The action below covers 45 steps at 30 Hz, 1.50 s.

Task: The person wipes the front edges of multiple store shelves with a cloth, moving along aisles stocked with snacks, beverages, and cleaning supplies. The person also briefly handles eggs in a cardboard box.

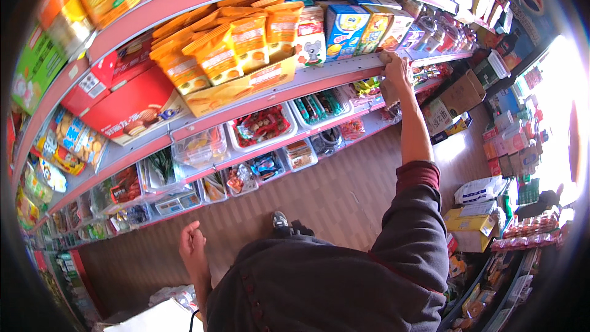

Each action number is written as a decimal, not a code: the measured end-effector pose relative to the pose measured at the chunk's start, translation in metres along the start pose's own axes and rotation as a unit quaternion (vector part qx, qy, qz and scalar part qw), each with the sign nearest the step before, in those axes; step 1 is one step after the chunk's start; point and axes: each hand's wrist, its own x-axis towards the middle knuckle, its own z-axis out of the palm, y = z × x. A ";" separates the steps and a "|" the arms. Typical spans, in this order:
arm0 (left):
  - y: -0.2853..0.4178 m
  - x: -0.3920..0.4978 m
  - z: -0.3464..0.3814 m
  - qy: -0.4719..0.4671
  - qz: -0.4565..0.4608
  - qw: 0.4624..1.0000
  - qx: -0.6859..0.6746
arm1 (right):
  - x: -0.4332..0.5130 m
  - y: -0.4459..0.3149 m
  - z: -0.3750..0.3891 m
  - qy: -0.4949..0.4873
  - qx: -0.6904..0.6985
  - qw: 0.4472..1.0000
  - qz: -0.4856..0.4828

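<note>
My right hand [397, 70] reaches to the front edge of the pink-edged shelf [336, 71], below the small snack boxes. A brownish cloth or similar limp item [389, 92] hangs beneath the fingers, apparently held in them. Just behind stand a white and brown box [396, 27], a yellow and green box [374, 30] and a blue box with a yellow cartoon face [346, 32]. My left hand [191, 240] hangs low over the floor with its fingers loosely curled and nothing visible in them. Orange snack bags [249, 39] stand in an open display carton [244, 87] further left on that shelf.
Lower shelves hold white plastic baskets [293, 124] of wrapped snacks. A large red box [133, 106] is at the left. Brown cartons [463, 92] and a yellow box [468, 228] stand on the right. A white board or box [152, 318] lies near my left arm, above the wood-look floor [341, 193].
</note>
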 end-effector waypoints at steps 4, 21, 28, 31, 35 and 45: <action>-0.007 -0.007 -0.018 0.007 -0.002 0.999 -0.042 | -0.005 -0.034 -0.019 -0.124 -0.090 0.988 -0.006; -0.035 -0.034 -0.075 -0.023 0.000 0.992 -0.122 | -0.098 -0.131 -0.006 -0.103 -0.039 0.974 -0.197; -0.037 -0.050 -0.106 0.028 -0.025 0.986 -0.163 | -0.187 -0.179 0.007 -0.197 0.121 0.942 -0.243; -0.038 -0.056 -0.120 0.054 -0.022 0.984 -0.171 | -0.232 -0.212 0.032 -0.162 0.168 0.944 -0.233; -0.043 -0.067 -0.141 0.088 -0.027 0.976 -0.200 | -0.281 -0.264 0.056 -0.170 0.204 0.916 -0.299; -0.066 -0.117 -0.209 0.237 -0.043 0.947 -0.211 | -0.370 -0.415 0.083 -0.138 0.239 0.842 -0.464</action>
